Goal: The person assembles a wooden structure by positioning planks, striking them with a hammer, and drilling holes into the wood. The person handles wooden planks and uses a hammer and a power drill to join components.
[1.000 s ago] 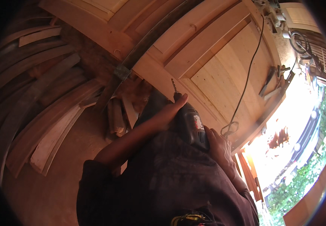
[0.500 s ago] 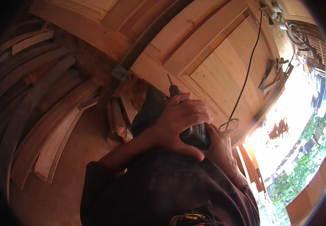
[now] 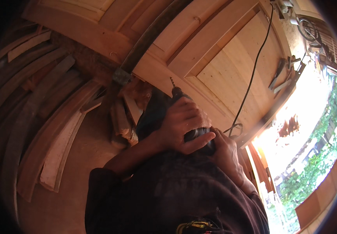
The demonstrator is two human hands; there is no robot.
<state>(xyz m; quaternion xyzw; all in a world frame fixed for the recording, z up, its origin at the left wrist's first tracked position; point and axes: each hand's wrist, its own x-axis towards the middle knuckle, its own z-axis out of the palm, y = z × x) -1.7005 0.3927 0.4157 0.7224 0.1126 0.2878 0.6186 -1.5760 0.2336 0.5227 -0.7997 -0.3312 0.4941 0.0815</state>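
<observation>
A black power drill (image 3: 177,93) is held close to my body, and its spiral drill bit (image 3: 172,82) points away from me toward the near edge of a wooden panelled door (image 3: 230,74). Over the top of the drill body lies my left hand (image 3: 184,121), its fingers wrapped round it and the thumb along the rear. My right hand (image 3: 227,154) grips the drill's back end from the right; its fingertips are partly hidden. The bit looks apart from the wood. A dark cable (image 3: 250,87) runs across the door.
Several long boards (image 3: 53,136) lean and lie at the left. A dark clamp bar (image 3: 143,50) crosses the door, its metal jaw (image 3: 122,76) at the near edge. Hand tools (image 3: 280,76) rest at the door's right side. Short wood offcuts (image 3: 122,121) stand beside my left forearm.
My left hand has closed its fingers more tightly round the drill, and the thumb has moved up onto its rear. The drill has shifted slightly left.
</observation>
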